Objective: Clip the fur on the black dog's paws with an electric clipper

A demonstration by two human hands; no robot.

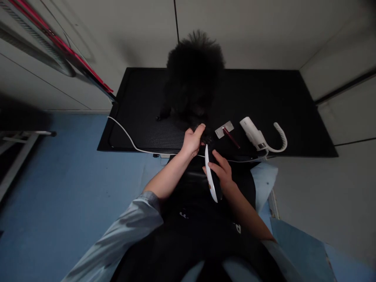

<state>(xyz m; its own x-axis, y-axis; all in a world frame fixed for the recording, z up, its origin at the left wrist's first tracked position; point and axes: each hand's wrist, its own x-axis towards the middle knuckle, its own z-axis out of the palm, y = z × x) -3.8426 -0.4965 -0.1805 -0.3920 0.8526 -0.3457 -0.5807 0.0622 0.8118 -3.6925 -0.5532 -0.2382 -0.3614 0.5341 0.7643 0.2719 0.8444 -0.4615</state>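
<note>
A fluffy black dog is on the black table, facing me. My left hand is closed around one of its front paws at the near table edge, with the thumb on top. In my right hand is a white and black hair clipper, held from the right side with its tip pointing up at that paw. Whether the tip touches the fur is too dark to tell. The dog's other front paw rests on the tabletop to the left.
Right of the paw, a slicker brush with a dark red handle lies on the table. Beside it is a white device with a curved ribbed part. A white cord runs along the near edge. Red straps and a grey hose hang at upper left.
</note>
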